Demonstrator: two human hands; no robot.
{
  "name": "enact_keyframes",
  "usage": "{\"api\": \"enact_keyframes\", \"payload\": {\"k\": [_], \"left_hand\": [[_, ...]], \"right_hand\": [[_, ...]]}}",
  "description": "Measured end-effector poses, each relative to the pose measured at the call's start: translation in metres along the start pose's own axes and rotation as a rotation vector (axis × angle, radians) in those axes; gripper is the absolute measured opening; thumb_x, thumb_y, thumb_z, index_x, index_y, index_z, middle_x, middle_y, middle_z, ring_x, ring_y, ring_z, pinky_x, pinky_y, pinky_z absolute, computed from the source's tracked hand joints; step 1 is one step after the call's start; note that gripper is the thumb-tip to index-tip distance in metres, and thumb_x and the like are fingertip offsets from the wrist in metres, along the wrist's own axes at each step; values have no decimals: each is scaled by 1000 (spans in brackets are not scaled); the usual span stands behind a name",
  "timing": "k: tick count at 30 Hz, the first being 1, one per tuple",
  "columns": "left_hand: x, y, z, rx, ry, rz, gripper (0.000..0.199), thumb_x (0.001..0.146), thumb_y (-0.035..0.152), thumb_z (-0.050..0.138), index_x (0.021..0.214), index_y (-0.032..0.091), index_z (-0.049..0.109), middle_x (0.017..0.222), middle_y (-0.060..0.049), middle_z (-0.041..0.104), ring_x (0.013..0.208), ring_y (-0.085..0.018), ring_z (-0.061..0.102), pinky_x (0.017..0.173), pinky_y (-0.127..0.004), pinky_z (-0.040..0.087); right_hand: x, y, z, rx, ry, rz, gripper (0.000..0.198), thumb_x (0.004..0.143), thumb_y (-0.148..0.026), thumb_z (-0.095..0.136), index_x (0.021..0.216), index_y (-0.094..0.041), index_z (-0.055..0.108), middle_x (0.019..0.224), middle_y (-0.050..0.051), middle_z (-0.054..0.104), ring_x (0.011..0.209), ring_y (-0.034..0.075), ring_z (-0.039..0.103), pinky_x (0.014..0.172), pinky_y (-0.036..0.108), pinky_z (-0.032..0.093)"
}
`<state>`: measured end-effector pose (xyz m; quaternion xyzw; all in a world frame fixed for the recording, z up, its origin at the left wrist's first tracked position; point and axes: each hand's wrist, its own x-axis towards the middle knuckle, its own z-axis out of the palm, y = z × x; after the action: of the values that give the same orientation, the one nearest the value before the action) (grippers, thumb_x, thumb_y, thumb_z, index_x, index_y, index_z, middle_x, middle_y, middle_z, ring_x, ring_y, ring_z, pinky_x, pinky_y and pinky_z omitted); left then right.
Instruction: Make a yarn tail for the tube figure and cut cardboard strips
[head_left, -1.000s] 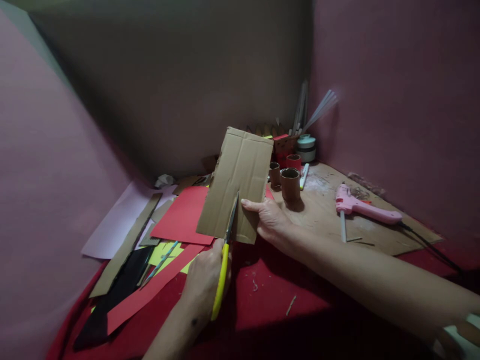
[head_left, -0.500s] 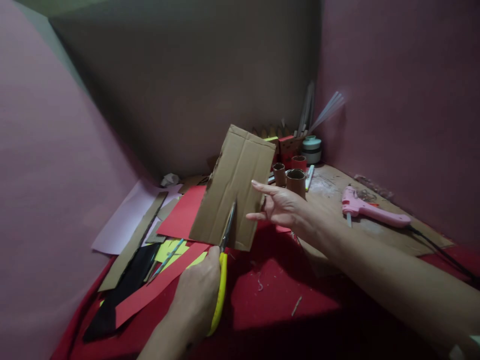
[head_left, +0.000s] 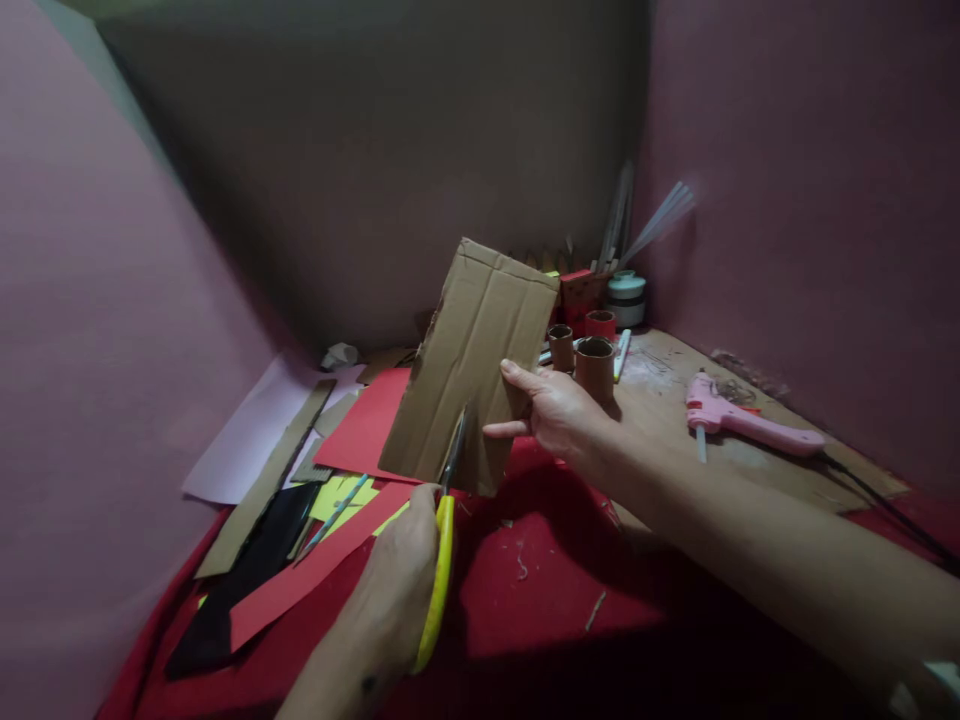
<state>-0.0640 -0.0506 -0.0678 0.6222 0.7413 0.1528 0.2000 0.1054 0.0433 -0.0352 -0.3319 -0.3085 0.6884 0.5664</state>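
A rectangular piece of brown cardboard (head_left: 480,320) is held tilted in the air above the red cloth. My right hand (head_left: 559,410) grips its right edge, thumb on the near face, most fingers hidden behind it. My left hand (head_left: 409,545) is closed around the yellow handles of a pair of scissors (head_left: 442,580). Their metal blades point upward and lie in a cut running up from the cardboard's lower edge. Part of the handles is hidden by my left hand.
On the left lie red paper (head_left: 367,420), a red strip (head_left: 322,560), a long cardboard strip (head_left: 266,480), black material (head_left: 247,610) and a striped pencil (head_left: 337,510). At right are cardboard tubes (head_left: 595,370), a lidded jar (head_left: 626,300) and a pink glue gun (head_left: 750,422) with a cord.
The cardboard has shifted and turned slightly, its top edge now a little higher. My right thumb has pressed down against it. The scissors remain in the cut.
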Motion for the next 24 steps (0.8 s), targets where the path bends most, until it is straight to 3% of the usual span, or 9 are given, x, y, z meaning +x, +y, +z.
{"api": "enact_keyframes", "payload": {"k": [3,8,13,24], "left_hand": [[3,1,0,-62,39,-47,22,88,27,31,90,19,52,73,-8,65,65,-23,62,58,-31,42],[-5,18,-14,242,-10,34,13,84,17,35,94,18,44,73,-9,64,66,-23,61,59,-30,39],[-11,32,-20,426,-91,55,16,79,10,40,92,20,37,74,-9,64,65,-22,61,59,-29,36],[4,15,-13,560,-77,169,14,80,11,33,90,21,28,69,-7,59,63,-24,57,56,-30,30]], "right_hand": [[1,4,-1,-4,4,-8,15,79,-24,62,90,-17,54,100,7,63,86,20,61,59,36,61],[2,7,-2,-47,-2,-45,15,80,-25,60,92,-18,55,109,9,61,93,24,61,51,37,61],[5,8,-4,-62,-42,-29,18,80,-27,60,96,-18,56,117,11,59,99,27,60,54,35,61],[8,8,-7,-61,-15,-30,23,80,-27,60,100,-17,55,120,11,57,105,27,58,61,36,62]]}}
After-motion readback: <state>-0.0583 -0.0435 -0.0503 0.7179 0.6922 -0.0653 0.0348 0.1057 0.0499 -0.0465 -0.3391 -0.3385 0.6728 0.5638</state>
